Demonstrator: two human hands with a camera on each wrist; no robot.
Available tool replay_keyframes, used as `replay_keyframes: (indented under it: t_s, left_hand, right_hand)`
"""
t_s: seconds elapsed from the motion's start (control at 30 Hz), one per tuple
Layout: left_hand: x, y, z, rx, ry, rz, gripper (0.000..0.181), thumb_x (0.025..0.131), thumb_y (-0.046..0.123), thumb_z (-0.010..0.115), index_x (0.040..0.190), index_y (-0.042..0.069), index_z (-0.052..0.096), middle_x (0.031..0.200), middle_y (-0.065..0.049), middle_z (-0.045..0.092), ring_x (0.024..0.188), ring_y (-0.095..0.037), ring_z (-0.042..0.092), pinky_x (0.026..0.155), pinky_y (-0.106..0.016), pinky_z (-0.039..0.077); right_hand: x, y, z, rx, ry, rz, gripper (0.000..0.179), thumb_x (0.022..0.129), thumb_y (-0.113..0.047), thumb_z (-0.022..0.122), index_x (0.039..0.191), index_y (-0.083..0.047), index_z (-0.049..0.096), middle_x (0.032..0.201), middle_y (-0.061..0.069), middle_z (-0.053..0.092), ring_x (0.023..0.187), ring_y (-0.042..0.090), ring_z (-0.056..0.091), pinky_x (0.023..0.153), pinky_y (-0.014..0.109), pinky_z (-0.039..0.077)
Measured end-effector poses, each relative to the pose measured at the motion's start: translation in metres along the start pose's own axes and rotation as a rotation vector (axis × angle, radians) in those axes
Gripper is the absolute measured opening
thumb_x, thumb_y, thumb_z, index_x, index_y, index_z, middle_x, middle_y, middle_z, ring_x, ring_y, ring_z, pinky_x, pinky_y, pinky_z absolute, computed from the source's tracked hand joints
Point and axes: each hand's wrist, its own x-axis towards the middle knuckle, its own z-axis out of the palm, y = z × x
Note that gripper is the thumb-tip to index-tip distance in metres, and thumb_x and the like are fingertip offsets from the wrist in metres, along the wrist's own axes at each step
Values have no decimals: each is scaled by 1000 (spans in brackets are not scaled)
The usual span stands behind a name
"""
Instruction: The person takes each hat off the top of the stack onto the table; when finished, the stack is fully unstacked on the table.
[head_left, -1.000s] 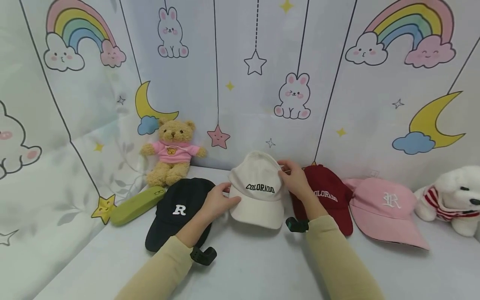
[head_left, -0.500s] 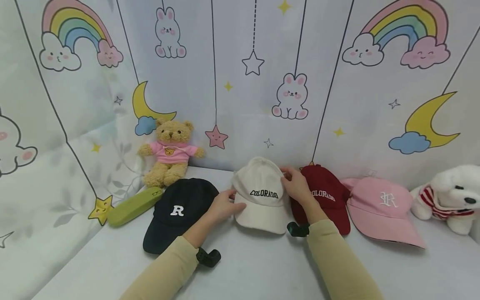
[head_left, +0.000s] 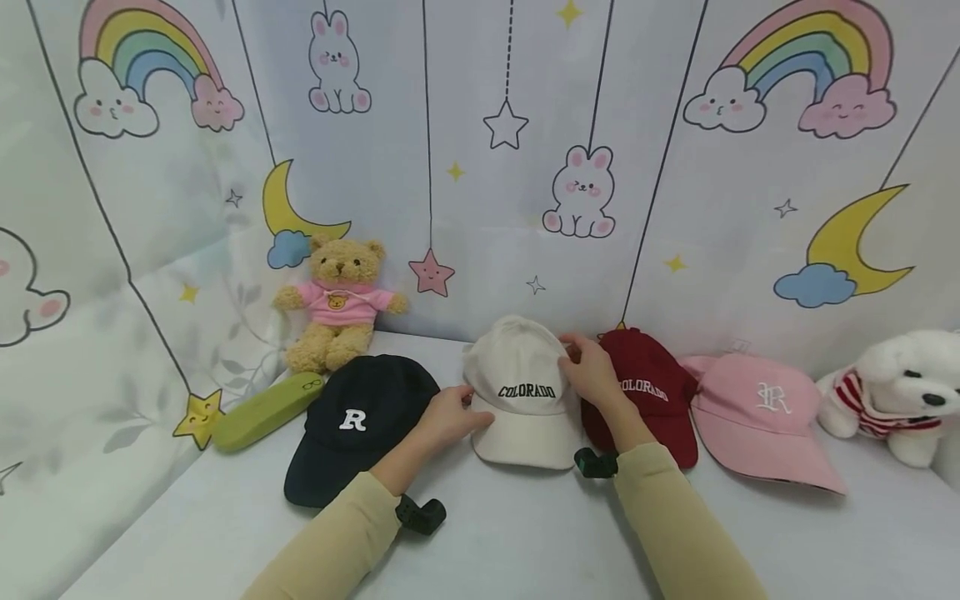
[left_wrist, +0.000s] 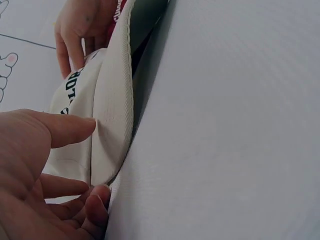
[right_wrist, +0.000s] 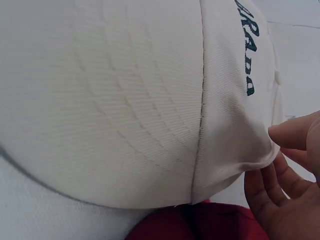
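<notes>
A white baseball cap (head_left: 519, 371) with COLORADO lettering sits on the table, brim toward me. At its left side my left hand (head_left: 450, 417) holds it, thumb on the brim's corner and fingers at the side edge; the left wrist view shows the thumb tip on the cloth (left_wrist: 111, 100). My right hand (head_left: 592, 368) pinches the crown's right edge between thumb and fingers, seen close in the right wrist view (right_wrist: 295, 170). A black cap (head_left: 367, 425) with an R lies just left of my left hand. Behind my right wrist is a dark red cap (head_left: 660, 417).
A pink cap (head_left: 757, 417) lies right of the red one, beside a white plush dog (head_left: 907, 375). At the back left sits a teddy bear (head_left: 341, 292) in a pink top. A long green case (head_left: 266, 412) lies before it. A printed cloth (head_left: 495, 208) hangs behind.
The white cap has come slightly down and to the right relative to a second ago, with both hands following it. Over the last half second it has hardly moved.
</notes>
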Motion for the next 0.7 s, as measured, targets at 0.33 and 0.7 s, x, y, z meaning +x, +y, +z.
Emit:
replay_keyframes:
  t_s: [0.33,0.7]
  left_hand:
    - [-3,3,-6,-26,42,19,60,89,27,75,136,-5,57,128,-19,63,120,-33,57,99,-48,46]
    - [-10,11,-18,-180,184,64,36,94,19,69,126,1,65,117,-13,67,92,-25,63,77,-37,52]
  right_hand:
    - [-14,-21,6,-118,-52,-175,57,91,-18,74,143,-8,53,129,23,48,116,38,48,92,54,47]
    - [-30,-34,30,-426,-182,-273,68,82,-45,82,143,-31,55,112,6,38,109,33,36,85,51,34]
